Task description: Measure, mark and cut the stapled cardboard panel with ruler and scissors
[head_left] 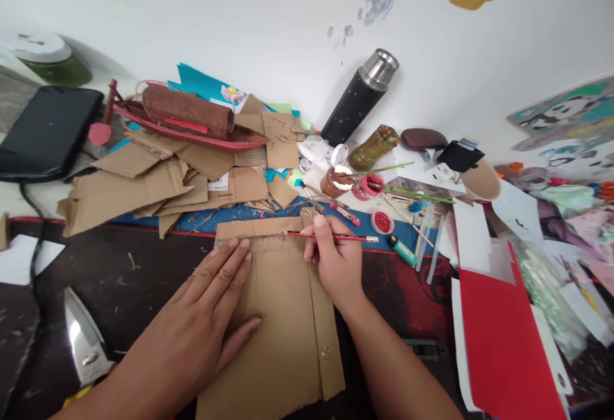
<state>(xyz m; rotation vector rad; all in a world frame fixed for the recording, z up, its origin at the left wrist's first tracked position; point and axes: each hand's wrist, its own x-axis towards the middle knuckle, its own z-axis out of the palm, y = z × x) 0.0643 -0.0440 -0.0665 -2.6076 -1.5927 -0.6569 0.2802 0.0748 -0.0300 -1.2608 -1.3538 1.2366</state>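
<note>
A sheet of brown cardboard point(283, 318) with a folded flap along its right side lies in front of me. Across its upper part runs a clear ruler point(273, 243). My left hand point(206, 305) lies flat, its fingertips pressing on the ruler's left end and the thumb out over the cardboard. My right hand point(336, 260) is closed around a red and black pencil point(355, 238), its point to the left by the ruler's edge. A thin dark stick-like tool point(311, 197) shows just above the right fingers; whether they touch it I cannot tell.
Scissors point(86, 337) lie at the left. Behind are cardboard scraps point(129, 190), a model boat point(192, 116), a black flask point(357, 97) and open paint pots point(368, 185). A green-cased cutter point(401, 250) and red paper point(508, 337) are to the right.
</note>
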